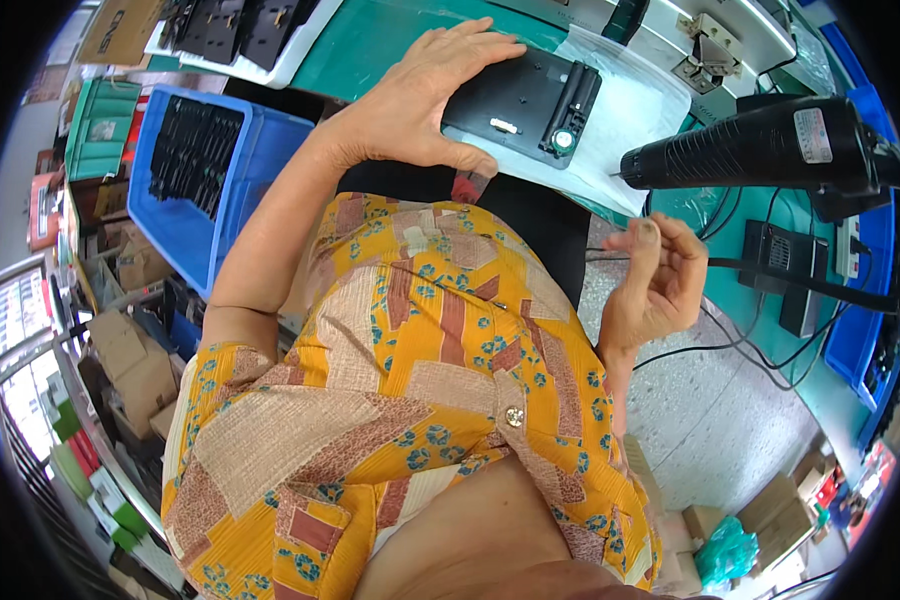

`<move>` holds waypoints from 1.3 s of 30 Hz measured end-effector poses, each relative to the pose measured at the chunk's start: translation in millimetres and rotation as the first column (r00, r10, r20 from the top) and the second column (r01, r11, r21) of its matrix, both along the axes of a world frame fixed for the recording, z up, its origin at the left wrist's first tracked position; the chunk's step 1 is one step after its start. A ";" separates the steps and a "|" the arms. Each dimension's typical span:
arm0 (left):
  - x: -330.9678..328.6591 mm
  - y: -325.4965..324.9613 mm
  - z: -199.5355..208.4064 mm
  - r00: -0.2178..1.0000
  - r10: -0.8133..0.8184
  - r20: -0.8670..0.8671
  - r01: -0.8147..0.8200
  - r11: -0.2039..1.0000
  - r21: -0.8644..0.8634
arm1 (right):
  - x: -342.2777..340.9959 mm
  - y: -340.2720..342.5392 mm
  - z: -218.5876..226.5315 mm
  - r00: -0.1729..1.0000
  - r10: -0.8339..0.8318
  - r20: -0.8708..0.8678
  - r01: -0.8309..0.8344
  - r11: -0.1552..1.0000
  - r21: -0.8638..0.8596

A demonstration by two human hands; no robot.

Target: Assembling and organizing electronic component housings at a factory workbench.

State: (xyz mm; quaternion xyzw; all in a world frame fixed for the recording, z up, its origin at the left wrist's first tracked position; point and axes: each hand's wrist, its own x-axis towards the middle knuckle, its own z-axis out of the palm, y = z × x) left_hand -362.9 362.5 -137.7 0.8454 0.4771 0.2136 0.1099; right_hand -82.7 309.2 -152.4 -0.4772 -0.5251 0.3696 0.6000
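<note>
A black rectangular plastic housing lies on a white sheet at the table's near edge. It carries a small white piece, a dark roller-like bar along its right side and a round green-and-white part at the near right corner. My left hand spans its left end, fingers along the far edge and thumb at the near edge. Off to the lower right, my right hand is raised with curled fingers, thumb and fingertips together; what they pinch, if anything, is too small to tell. A black electric screwdriver points leftward just beyond it.
A blue bin with stacked black parts stands at left, beside a green crate. More black parts lie in a white tray. Cables and a black power adapter occupy the right. Metal fixtures stand at the back.
</note>
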 end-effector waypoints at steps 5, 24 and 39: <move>11.8 -3.2 -15.6 0.995 0.089 0.047 -0.096 0.979 0.182 | -2.8 12.8 -23.3 0.984 -0.045 0.170 0.011 0.981 0.196; -21.9 40.2 -4.6 0.995 -0.082 0.061 0.078 0.995 0.062 | -50.7 31.8 -16.3 0.606 -0.196 0.771 -0.170 0.915 0.366; -24.1 56.5 0.5 0.989 0.025 0.149 0.006 0.979 -0.204 | -84.3 40.9 -10.6 0.846 -0.166 0.506 0.140 0.986 0.089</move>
